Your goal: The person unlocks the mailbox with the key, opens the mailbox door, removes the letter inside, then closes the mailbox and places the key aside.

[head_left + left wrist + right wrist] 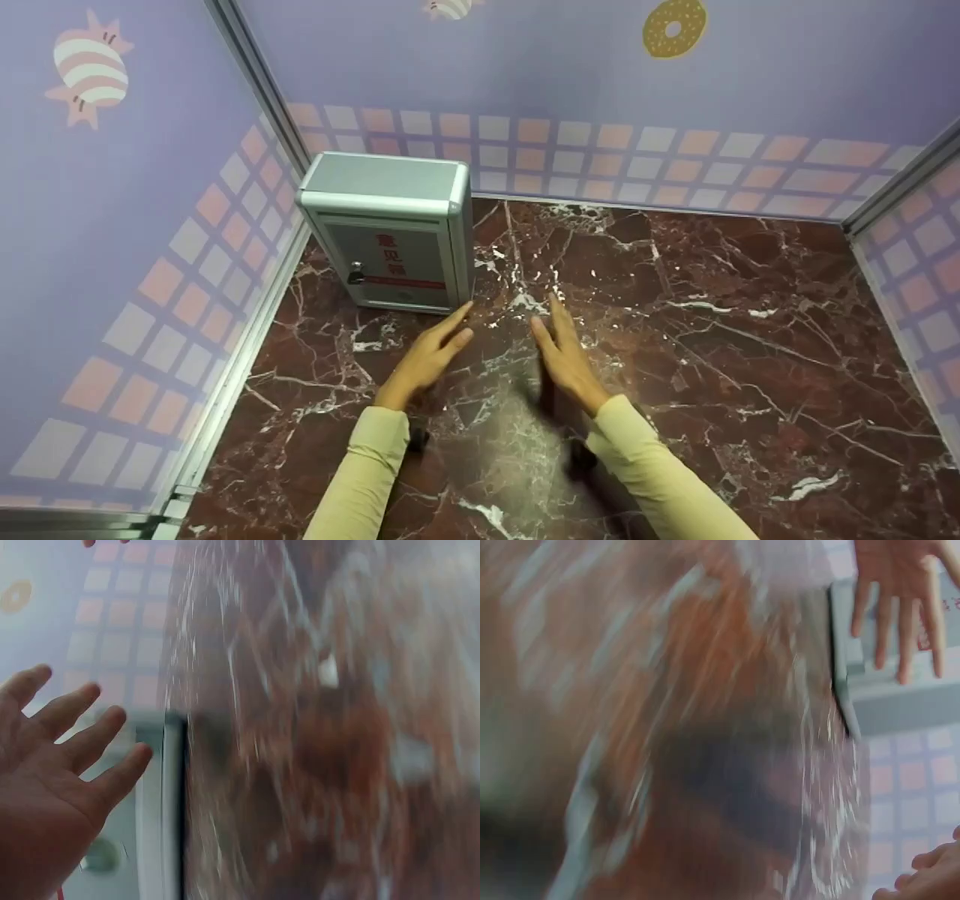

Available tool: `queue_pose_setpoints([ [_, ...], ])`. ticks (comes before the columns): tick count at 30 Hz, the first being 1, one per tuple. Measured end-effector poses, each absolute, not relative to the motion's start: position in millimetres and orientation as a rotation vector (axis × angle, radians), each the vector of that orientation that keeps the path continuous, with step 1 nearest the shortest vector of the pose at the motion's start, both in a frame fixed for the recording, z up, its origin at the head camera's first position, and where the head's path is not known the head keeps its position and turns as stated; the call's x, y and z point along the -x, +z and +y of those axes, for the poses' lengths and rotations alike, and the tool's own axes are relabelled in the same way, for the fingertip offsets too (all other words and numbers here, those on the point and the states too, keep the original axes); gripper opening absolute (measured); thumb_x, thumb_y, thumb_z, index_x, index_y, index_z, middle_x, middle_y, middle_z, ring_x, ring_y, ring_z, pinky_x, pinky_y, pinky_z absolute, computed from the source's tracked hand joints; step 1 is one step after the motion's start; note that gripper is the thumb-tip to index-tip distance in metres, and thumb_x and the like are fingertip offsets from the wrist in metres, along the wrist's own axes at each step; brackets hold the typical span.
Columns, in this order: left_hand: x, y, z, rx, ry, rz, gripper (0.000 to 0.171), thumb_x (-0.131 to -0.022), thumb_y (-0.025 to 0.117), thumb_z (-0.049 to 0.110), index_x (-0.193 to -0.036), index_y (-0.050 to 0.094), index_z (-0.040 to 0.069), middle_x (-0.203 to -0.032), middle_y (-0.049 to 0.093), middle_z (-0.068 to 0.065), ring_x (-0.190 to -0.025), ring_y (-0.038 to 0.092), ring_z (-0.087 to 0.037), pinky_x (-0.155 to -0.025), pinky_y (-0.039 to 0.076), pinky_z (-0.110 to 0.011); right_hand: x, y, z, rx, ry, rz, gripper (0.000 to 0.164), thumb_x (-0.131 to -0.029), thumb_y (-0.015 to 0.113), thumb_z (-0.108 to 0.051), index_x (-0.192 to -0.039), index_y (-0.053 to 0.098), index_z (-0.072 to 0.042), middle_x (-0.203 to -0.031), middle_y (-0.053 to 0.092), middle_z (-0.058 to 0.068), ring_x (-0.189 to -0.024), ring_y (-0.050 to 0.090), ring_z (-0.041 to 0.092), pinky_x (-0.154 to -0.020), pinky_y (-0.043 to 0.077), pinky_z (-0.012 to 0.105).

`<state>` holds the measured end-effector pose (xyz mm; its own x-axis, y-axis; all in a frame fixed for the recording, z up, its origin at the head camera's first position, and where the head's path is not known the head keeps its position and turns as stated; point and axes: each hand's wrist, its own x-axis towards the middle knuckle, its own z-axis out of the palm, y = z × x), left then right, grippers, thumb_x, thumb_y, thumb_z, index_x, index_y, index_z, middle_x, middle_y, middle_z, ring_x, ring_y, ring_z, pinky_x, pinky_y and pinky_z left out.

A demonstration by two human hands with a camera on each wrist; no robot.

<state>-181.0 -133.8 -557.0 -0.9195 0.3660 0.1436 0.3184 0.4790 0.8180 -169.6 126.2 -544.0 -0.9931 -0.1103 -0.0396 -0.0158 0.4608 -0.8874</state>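
A grey metal box (pixel 417 259) with silver edges stands upright on the marbled surface, red characters and a small lock (pixel 356 271) on its front. My left hand (pixel 426 361) is held out with straight fingers, its fingertips overlapping the box's lower right corner in the head view. Its fingers are spread in the left wrist view, with the box's edge (pixel 161 795) behind them. To the right, my right hand (pixel 568 361) points forward, fingers extended and nothing in it. A gap separates the two hands, palms roughly facing each other. Only part of the right hand (pixel 930 877) shows in the right wrist view.
Purple panels with a checkered band (pixel 570 157) enclose the surface at the back and both sides. Metal rails (pixel 247 352) run along their joints. The dark red marbled surface (pixel 720 390) with white veins extends around the hands.
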Motion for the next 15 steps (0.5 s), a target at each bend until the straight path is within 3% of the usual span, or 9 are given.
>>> queue_pose_setpoints([
  [3,182,-558,-154,-0.471,1.454,2.652,0.059,-0.101,0.05,0.049,-0.149,0.045,0.015,-0.149,0.042,-0.01,-0.136,0.039,-0.029,-0.112,0.028,-0.045,178,-543,110,0.053,-1.772,2.475,0.07,-0.101,0.038,-0.06,-0.159,0.016,-0.028,-0.161,0.017,0.007,-0.144,0.019,0.032,-0.114,0.013,0.056],
  [7,184,-560,-187,-0.238,1.467,2.668,0.058,-0.097,0.058,0.049,-0.141,0.056,0.01,-0.141,0.051,-0.015,-0.129,0.047,-0.034,-0.108,0.033,-0.049,189,-547,93,0.014,-1.917,2.424,0.063,-0.103,0.044,-0.05,-0.157,0.026,-0.025,-0.158,0.028,0.009,-0.139,0.033,0.032,-0.113,0.024,0.049],
  [11,187,-559,-229,-0.007,1.536,2.683,0.059,-0.096,0.062,0.046,-0.138,0.057,0.005,-0.139,0.053,-0.019,-0.125,0.05,-0.038,-0.107,0.034,-0.051,197,-548,78,0.077,-2.011,2.429,0.06,-0.104,0.049,-0.04,-0.156,0.031,-0.015,-0.156,0.03,0.015,-0.132,0.043,0.033,-0.109,0.034,0.045],
  [15,188,-546,-270,0.169,1.555,2.701,0.062,-0.096,0.061,0.047,-0.14,0.054,0.003,-0.141,0.049,-0.022,-0.128,0.045,-0.043,-0.108,0.03,-0.057,204,-543,60,0.164,-2.097,2.391,0.059,-0.104,0.052,-0.031,-0.154,0.031,-0.007,-0.154,0.032,0.019,-0.13,0.044,0.038,-0.106,0.038,0.044],
])
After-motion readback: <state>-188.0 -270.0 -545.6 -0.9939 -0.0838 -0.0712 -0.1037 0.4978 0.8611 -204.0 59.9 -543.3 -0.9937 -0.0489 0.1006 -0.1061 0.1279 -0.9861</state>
